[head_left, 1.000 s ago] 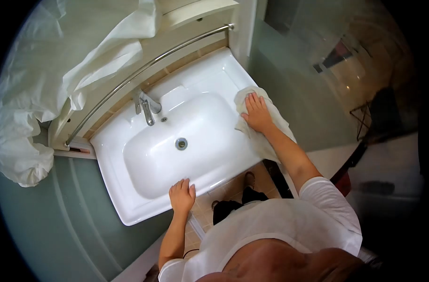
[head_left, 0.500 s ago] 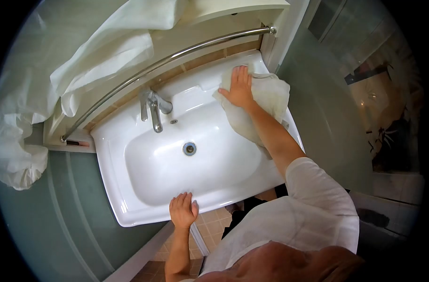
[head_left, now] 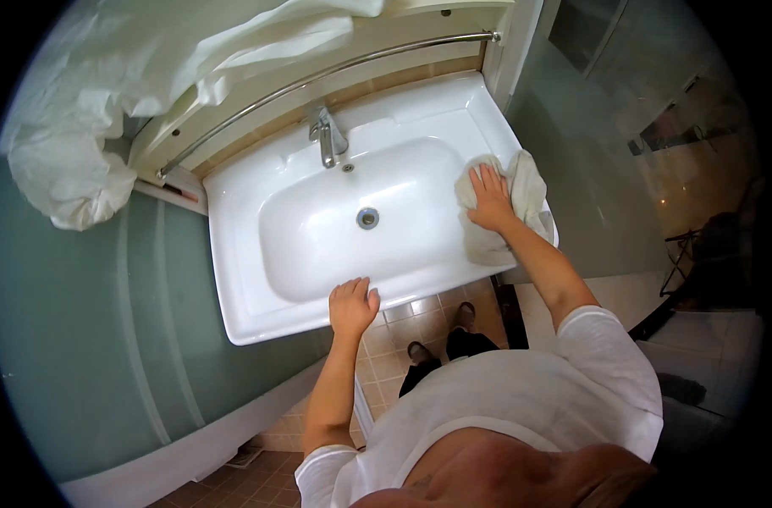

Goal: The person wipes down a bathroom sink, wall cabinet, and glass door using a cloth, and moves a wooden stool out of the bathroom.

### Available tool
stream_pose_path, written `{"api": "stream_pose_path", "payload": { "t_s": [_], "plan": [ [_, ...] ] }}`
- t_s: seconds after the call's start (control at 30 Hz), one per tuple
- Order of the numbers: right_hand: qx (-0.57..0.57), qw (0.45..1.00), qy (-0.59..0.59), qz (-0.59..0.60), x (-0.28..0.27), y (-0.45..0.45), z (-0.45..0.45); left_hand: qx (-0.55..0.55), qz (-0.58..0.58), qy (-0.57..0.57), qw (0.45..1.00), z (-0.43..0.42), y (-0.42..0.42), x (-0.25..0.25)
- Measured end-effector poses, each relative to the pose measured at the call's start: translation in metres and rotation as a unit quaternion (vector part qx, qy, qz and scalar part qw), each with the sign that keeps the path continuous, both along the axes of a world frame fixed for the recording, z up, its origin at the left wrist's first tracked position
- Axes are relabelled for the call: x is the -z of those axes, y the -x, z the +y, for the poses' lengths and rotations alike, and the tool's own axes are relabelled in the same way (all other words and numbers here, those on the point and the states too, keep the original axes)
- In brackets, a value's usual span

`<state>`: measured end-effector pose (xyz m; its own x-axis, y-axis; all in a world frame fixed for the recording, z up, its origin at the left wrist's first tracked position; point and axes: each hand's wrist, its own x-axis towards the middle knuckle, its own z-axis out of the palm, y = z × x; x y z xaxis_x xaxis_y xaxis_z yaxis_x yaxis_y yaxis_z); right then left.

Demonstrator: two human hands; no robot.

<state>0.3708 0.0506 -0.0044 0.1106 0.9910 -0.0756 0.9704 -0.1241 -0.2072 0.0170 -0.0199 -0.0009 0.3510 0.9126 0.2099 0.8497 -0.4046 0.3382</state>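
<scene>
On the right rim of the white washbasin, my right hand lies flat with its fingers stretched out, pressing on a pale cloth. Part of the cloth bunches up beyond the hand and some drapes over the basin's right side. My left hand rests on the front edge of the basin, fingers laid over the rim and holding nothing. Behind the bowl stands a chrome faucet. A round drain sits at the bottom of the bowl.
A curved chrome rail runs behind the basin. White fabric hangs at the upper left. Frosted glass panels flank the basin. Below are a tiled floor and two shod feet.
My right hand has slid the cloth from the back right corner toward the front along the right rim. My left hand stays on the front edge. The camera view has shifted.
</scene>
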Motion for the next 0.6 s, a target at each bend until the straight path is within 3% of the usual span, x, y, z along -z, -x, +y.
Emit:
{"api": "stream_pose_path", "payload": {
  "t_s": [0.1, 0.13, 0.2, 0.27, 0.4, 0.43, 0.5, 0.6],
  "plan": [
    [-0.010, 0.999, 0.041, 0.012, -0.010, 0.017, -0.047, -0.009, -0.003, 0.025, 1.000, 0.001, 0.003, 0.003],
    [-0.016, 0.999, 0.046, 0.006, -0.013, 0.024, -0.058, 0.027, -0.057, 0.014, 0.998, 0.004, 0.006, 0.006],
    [-0.157, 0.975, 0.135, 0.081, -0.016, 0.038, -0.077, 0.054, -0.111, 0.010, 0.992, 0.005, 0.020, 0.006],
    [-0.181, 0.973, 0.103, 0.100, -0.024, 0.062, -0.082, 0.044, -0.171, 0.015, 0.984, 0.011, 0.044, -0.007],
    [-0.195, 0.955, 0.150, 0.163, -0.029, 0.109, -0.059, -0.160, 0.035, -0.078, 0.983, 0.031, 0.132, -0.002],
    [-0.178, 0.953, 0.175, 0.172, -0.026, 0.124, -0.053, -0.165, 0.037, -0.070, 0.983, 0.032, 0.141, 0.002],
    [-0.167, 0.946, 0.211, 0.181, -0.019, 0.142, -0.038, -0.309, 0.097, -0.040, 0.945, 0.032, 0.148, 0.009],
    [-0.188, 0.902, 0.278, 0.271, -0.004, 0.148, -0.011, -0.291, 0.080, 0.054, 0.952, 0.036, 0.146, 0.008]
  ]
}}
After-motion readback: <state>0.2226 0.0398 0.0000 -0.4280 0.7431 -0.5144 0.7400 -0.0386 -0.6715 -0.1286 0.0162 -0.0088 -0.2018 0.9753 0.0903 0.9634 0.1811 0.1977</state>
